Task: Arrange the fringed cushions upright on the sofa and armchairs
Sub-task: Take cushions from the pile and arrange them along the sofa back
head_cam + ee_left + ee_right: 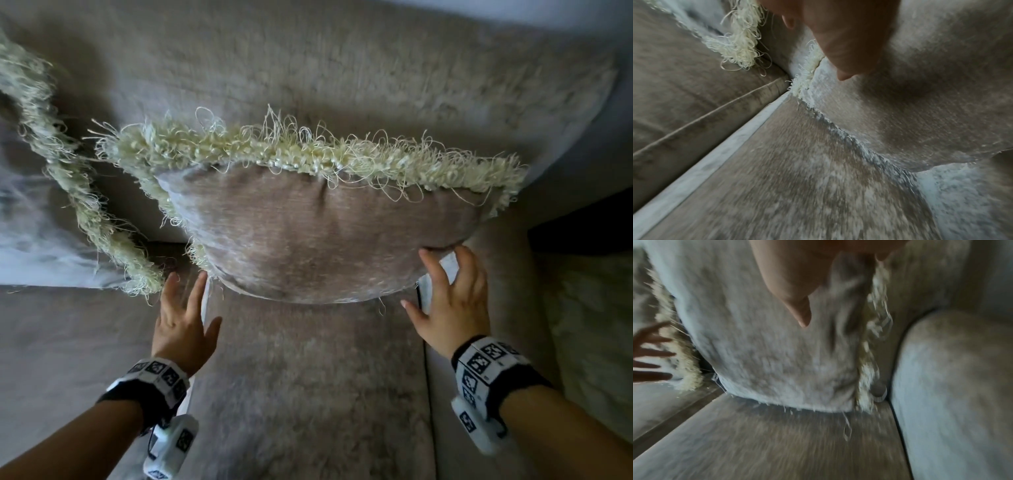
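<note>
While the cushion (322, 233) stands on the sofa seat (308, 394) against the backrest (308, 65), its long axis runs left to right, fringed top edge up and face toward the person. It lies just ahead of both hands. The left hand (183, 318), fingers straight and spread, sits by the lower left corner, apparently just off the fabric. The right hand (452, 305), fingers loosely spread, touches the lower right corner and looks nearer. A second fringed cushion (41, 192) leans at the left.
</note>
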A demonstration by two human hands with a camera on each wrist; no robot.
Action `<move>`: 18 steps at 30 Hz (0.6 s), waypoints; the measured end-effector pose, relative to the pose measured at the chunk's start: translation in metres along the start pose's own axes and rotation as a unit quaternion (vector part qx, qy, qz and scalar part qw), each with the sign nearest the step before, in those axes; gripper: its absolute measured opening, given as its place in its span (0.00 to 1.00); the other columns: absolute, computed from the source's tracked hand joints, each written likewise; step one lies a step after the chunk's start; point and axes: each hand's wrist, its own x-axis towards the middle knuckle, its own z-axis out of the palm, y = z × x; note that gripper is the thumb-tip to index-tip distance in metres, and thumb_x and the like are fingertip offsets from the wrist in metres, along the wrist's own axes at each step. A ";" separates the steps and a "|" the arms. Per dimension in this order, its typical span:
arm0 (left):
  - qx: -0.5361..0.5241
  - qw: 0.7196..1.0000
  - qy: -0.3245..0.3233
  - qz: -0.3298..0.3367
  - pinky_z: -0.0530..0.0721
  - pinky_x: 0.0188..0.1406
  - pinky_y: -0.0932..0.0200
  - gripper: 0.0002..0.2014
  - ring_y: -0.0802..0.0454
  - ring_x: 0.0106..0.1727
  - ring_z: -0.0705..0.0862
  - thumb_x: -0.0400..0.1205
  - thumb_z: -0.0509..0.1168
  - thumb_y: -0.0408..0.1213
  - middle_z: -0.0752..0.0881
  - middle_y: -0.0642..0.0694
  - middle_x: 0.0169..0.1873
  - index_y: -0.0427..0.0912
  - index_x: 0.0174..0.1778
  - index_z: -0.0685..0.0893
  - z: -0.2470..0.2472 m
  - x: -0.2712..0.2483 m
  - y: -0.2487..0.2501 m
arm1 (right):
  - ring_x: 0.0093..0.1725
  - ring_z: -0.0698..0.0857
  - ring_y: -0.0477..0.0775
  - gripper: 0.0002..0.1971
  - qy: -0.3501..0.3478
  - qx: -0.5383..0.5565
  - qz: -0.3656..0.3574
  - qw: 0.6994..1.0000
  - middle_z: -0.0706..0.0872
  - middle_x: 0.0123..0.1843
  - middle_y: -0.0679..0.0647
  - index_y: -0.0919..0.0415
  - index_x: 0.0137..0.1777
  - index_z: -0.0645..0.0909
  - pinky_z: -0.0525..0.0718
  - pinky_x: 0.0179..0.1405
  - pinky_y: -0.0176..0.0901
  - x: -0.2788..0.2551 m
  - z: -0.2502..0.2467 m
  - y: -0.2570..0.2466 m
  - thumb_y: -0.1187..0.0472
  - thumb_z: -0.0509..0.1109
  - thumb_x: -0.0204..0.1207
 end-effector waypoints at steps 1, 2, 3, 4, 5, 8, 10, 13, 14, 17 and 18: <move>0.003 1.000 -0.018 -0.002 0.79 0.65 0.31 0.49 0.27 0.78 0.63 0.71 0.76 0.43 0.57 0.25 0.78 0.46 0.85 0.55 0.001 -0.001 -0.006 | 0.74 0.62 0.73 0.50 0.012 -0.006 -0.022 1.000 0.58 0.78 0.67 0.47 0.78 0.63 0.72 0.66 0.77 0.009 -0.011 -0.001 0.50 0.86 0.57; 0.010 0.999 -0.039 0.002 0.77 0.68 0.31 0.48 0.28 0.80 0.58 0.73 0.73 0.48 0.57 0.27 0.80 0.47 0.85 0.53 0.002 0.000 -0.010 | 0.75 0.61 0.74 0.50 0.022 -0.021 -0.052 0.998 0.58 0.78 0.67 0.46 0.78 0.63 0.70 0.68 0.78 0.017 -0.021 -0.002 0.49 0.86 0.58; 0.020 0.998 -0.057 0.009 0.74 0.71 0.31 0.48 0.30 0.82 0.54 0.74 0.70 0.52 0.57 0.29 0.81 0.48 0.86 0.51 0.004 0.001 -0.013 | 0.76 0.60 0.74 0.50 0.029 -0.040 -0.085 0.995 0.57 0.79 0.67 0.45 0.79 0.62 0.67 0.70 0.79 0.026 -0.031 -0.002 0.48 0.85 0.58; 0.018 0.998 -0.064 0.012 0.72 0.73 0.31 0.48 0.31 0.83 0.51 0.75 0.69 0.53 0.56 0.30 0.82 0.51 0.86 0.49 0.007 0.003 -0.014 | 0.78 0.59 0.74 0.50 0.034 -0.060 -0.114 0.991 0.56 0.80 0.68 0.43 0.80 0.60 0.63 0.73 0.80 0.036 -0.038 -0.002 0.48 0.84 0.59; 0.005 0.998 -0.067 0.005 0.70 0.73 0.32 0.49 0.31 0.83 0.50 0.74 0.72 0.51 0.56 0.30 0.82 0.53 0.86 0.48 0.008 0.004 -0.012 | 0.80 0.58 0.75 0.51 0.038 -0.076 -0.137 0.987 0.55 0.81 0.68 0.41 0.81 0.59 0.57 0.75 0.81 0.046 -0.045 -0.002 0.47 0.84 0.60; -0.028 0.997 -0.074 -0.019 0.71 0.71 0.33 0.54 0.32 0.84 0.50 0.72 0.76 0.47 0.53 0.30 0.82 0.60 0.85 0.44 0.011 0.010 -0.005 | 0.83 0.48 0.77 0.55 0.017 -0.116 -0.167 0.979 0.49 0.84 0.69 0.37 0.83 0.55 0.43 0.77 0.82 0.073 -0.057 -0.007 0.43 0.84 0.58; -0.035 0.995 -0.088 -0.017 0.71 0.72 0.31 0.54 0.32 0.84 0.48 0.71 0.77 0.47 0.50 0.30 0.82 0.61 0.84 0.45 0.017 0.016 -0.007 | 0.83 0.42 0.80 0.61 -0.027 -0.139 -0.175 0.974 0.46 0.85 0.71 0.34 0.84 0.49 0.41 0.75 0.85 0.088 -0.059 -0.008 0.39 0.84 0.55; -0.042 0.995 -0.092 -0.024 0.72 0.72 0.29 0.53 0.31 0.84 0.48 0.69 0.80 0.46 0.46 0.29 0.82 0.59 0.82 0.50 0.024 0.034 -0.011 | 0.81 0.44 0.84 0.66 -0.071 -0.154 -0.151 0.974 0.46 0.85 0.72 0.32 0.83 0.43 0.45 0.71 0.89 0.104 -0.051 -0.004 0.34 0.83 0.50; -0.049 0.994 -0.089 -0.034 0.71 0.72 0.30 0.53 0.30 0.84 0.48 0.68 0.80 0.46 0.46 0.29 0.82 0.58 0.82 0.51 0.027 0.041 -0.013 | 0.80 0.48 0.85 0.66 -0.079 -0.153 -0.137 0.976 0.48 0.84 0.71 0.31 0.83 0.43 0.47 0.71 0.90 0.109 -0.047 -0.002 0.33 0.83 0.50; -0.076 0.990 -0.110 -0.036 0.70 0.71 0.32 0.55 0.29 0.83 0.53 0.64 0.83 0.50 0.53 0.27 0.80 0.54 0.82 0.55 0.034 0.064 -0.018 | 0.74 0.60 0.84 0.65 -0.085 -0.133 -0.108 0.982 0.55 0.79 0.70 0.31 0.83 0.46 0.52 0.67 0.94 0.116 -0.030 0.006 0.35 0.85 0.49; -0.083 0.988 -0.130 -0.033 0.71 0.72 0.32 0.55 0.28 0.80 0.58 0.62 0.83 0.52 0.59 0.27 0.77 0.52 0.80 0.56 0.038 0.071 -0.020 | 0.72 0.62 0.84 0.65 -0.081 -0.126 -0.107 0.983 0.56 0.77 0.70 0.32 0.83 0.47 0.53 0.65 0.94 0.116 -0.024 0.010 0.36 0.85 0.49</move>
